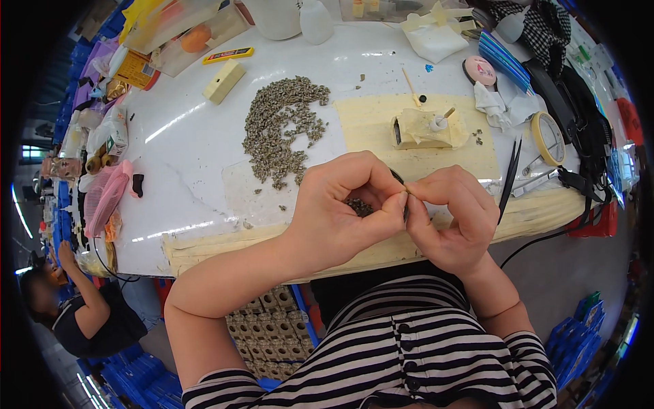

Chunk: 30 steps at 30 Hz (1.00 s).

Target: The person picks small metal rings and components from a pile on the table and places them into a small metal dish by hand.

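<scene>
Over the table's near edge my left hand and my right hand meet, thumbs and forefingers pinched together at one spot. Whatever is between the fingertips is too small to make out. Behind the curl of my left hand shows part of a dark round rim, with some small metal parts beside it. A large pile of the same grey metal parts is spread on the white tabletop, left of and beyond my hands.
Beyond my hands a taped block holds a small white pot with a stick. Black tweezers and a tape roll lie to the right. A pink comb-like item sits left. Another person is at lower left.
</scene>
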Tool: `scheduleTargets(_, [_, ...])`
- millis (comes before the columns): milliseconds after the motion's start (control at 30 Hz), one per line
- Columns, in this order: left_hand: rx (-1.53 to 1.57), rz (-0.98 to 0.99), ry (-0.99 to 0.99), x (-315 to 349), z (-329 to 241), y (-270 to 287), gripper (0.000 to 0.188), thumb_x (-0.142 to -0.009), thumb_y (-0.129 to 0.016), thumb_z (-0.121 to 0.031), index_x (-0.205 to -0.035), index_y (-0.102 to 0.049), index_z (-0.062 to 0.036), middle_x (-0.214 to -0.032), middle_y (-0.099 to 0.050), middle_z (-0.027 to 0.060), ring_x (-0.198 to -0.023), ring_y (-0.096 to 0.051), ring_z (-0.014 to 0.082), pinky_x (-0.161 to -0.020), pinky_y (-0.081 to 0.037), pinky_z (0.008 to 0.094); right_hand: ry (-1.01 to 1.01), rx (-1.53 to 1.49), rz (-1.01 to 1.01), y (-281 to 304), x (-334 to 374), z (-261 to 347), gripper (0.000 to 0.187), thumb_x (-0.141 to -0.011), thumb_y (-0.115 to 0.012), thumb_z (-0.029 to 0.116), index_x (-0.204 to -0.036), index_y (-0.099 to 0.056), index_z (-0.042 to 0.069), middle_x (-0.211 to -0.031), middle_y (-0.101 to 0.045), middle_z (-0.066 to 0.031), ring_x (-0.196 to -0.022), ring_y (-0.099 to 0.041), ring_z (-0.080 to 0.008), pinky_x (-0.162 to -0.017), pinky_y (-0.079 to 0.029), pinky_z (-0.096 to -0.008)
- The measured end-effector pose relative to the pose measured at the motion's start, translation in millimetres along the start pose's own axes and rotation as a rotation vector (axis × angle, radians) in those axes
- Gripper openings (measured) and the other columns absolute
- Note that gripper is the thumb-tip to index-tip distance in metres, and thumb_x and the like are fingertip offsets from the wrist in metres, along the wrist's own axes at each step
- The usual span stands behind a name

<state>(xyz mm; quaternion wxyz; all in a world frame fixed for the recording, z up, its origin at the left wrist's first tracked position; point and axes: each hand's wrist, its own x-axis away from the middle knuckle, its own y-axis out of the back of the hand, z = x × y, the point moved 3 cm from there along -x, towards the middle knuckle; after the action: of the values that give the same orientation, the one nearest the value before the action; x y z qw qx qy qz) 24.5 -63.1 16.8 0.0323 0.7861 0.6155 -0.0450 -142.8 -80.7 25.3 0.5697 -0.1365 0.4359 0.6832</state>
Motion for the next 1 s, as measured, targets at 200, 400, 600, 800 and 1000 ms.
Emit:
scheduleTargets(200, [0.199, 0.053, 0.265, -5.3, -0.6, 4.8, 0.006, -0.092, -0.066, -0.003, -0.093, -0.061, 0.0009, -0.086, -0.066, 0.0037, -0.076, -0.061, 0.0061, -0.069, -0.052, 0.0213, 0.065, 0.077, 0.065, 3.4, -5.4, 0.6, 0.021, -0.068, -0.075, -0.006, -0.087, -0.068, 0.002, -0.076, -0.066, -0.0099, -0.066, -0.065, -0.0258, -0.057, -0.051, -0.0329])
scheduleTargets(400, [0.149, 0.078, 0.264, -5.6, -1.4, 6.0, 0.008, -0.094, -0.064, -0.005, -0.092, -0.06, 0.0006, -0.084, -0.064, 0.0019, -0.076, -0.06, 0.0056, -0.069, -0.051, 0.0208, 0.081, 0.085, 0.149, 8.0, -11.7, 1.5, 0.021, -0.069, -0.074, -0.006, -0.088, -0.067, 0.001, -0.077, -0.066, -0.0099, -0.067, -0.065, -0.0257, -0.058, -0.052, -0.0334])
scheduleTargets(600, [0.01, 0.079, 0.195, -6.2, -5.9, 4.8, 0.007, -0.093, -0.064, -0.004, -0.091, -0.059, 0.0005, -0.082, -0.062, -0.0003, -0.073, -0.057, 0.0034, -0.065, -0.049, 0.0197, 0.147, 0.154, 0.144, 5.7, -12.3, 2.3, 0.023, -0.068, -0.074, -0.006, -0.088, -0.066, 0.001, -0.077, -0.065, -0.0092, -0.067, -0.065, -0.025, -0.058, -0.052, -0.0325])
scheduleTargets(800, [0.098, 0.072, 0.25, -3.4, -1.1, 4.9, 0.008, -0.093, -0.065, -0.005, -0.09, -0.06, -0.0002, -0.081, -0.063, -0.0002, -0.07, -0.056, 0.0025, -0.061, -0.047, 0.019, 0.198, 0.189, 0.119, 3.2, -10.5, 6.0, 0.024, -0.067, -0.074, -0.007, -0.089, -0.066, 0.0, -0.077, -0.066, -0.009, -0.066, -0.065, -0.024, -0.056, -0.052, -0.0313])
scheduleTargets(1000, [0.234, 0.093, 0.327, -9.5, 0.9, 9.2, 0.011, -0.093, -0.067, -0.01, -0.092, -0.062, -0.0006, -0.084, -0.067, 0.0027, -0.072, -0.062, 0.0045, -0.064, -0.052, 0.0191, 0.189, 0.148, 0.105, 5.1, -15.4, 4.2, 0.025, -0.067, -0.074, -0.008, -0.089, -0.067, 0.0, -0.078, -0.067, -0.0098, -0.066, -0.065, -0.024, -0.057, -0.052, -0.0314])
